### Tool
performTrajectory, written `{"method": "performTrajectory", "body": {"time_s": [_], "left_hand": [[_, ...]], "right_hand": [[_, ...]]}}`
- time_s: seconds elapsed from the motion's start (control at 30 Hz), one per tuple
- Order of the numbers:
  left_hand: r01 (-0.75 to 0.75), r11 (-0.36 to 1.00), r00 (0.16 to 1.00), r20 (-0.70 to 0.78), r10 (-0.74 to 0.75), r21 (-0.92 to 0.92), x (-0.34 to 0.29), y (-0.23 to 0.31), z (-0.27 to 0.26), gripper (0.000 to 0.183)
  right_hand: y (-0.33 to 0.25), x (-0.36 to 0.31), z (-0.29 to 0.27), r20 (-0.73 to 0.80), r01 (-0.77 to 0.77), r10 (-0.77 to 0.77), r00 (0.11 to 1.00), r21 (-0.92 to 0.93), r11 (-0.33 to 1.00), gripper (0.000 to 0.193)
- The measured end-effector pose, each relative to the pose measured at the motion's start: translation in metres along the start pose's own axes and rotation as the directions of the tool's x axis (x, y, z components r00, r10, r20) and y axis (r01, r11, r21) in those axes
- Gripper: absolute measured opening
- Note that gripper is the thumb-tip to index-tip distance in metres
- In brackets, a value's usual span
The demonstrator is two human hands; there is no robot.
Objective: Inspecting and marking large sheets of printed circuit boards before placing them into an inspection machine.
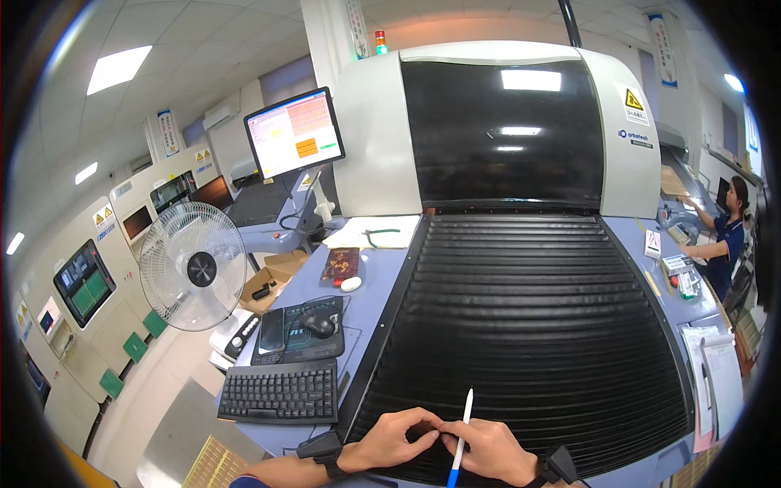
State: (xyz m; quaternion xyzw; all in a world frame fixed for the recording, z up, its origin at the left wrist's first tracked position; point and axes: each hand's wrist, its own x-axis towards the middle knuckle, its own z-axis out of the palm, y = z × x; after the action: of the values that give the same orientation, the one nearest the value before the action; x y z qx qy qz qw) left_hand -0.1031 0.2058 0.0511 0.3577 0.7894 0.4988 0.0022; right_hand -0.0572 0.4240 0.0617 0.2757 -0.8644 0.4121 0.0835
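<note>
caged fan (202, 268), lit monitor (294, 133)

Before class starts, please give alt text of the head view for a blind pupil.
The right hand holds a white pen beside the left hand, over a black ribbed machine bed. A black keyboard and computer mouse lie to the left; a co-worker is far right.
</note>
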Motion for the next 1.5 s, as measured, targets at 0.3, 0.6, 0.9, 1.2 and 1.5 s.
{"method": "performTrajectory", "body": {"time_s": [0.3,0.6,0.9,1.2,1.5], "left_hand": [[0.018,0.999,1.000,0.022,-0.017,-0.028,0.002,-0.003,-0.002,0.020],[0.005,1.000,1.000,0.009,-0.005,-0.011,0.007,-0.014,0.002,0.020],[0.017,1.000,0.999,0.052,-0.016,-0.020,0.008,-0.009,0.004,0.019],[0.014,1.000,0.998,0.053,-0.014,-0.002,0.006,-0.007,0.003,0.018],[0.038,0.999,0.997,0.067,-0.037,-0.019,0.011,-0.006,0.005,0.018]], "right_hand": [[0.013,0.003,0.012,-0.091,0.054,-0.057,0.994,-0.035,0.998,0.023],[0.021,0.002,0.014,-0.125,0.075,-0.085,0.989,-0.079,0.994,0.021],[0.020,0.000,0.013,-0.098,0.071,-0.082,0.992,-0.106,0.992,0.016],[0.017,-0.002,0.012,-0.067,0.068,-0.075,0.995,-0.097,0.993,0.016],[0.020,-0.003,0.009,-0.047,0.065,-0.070,0.996,-0.105,0.992,0.015]]}}
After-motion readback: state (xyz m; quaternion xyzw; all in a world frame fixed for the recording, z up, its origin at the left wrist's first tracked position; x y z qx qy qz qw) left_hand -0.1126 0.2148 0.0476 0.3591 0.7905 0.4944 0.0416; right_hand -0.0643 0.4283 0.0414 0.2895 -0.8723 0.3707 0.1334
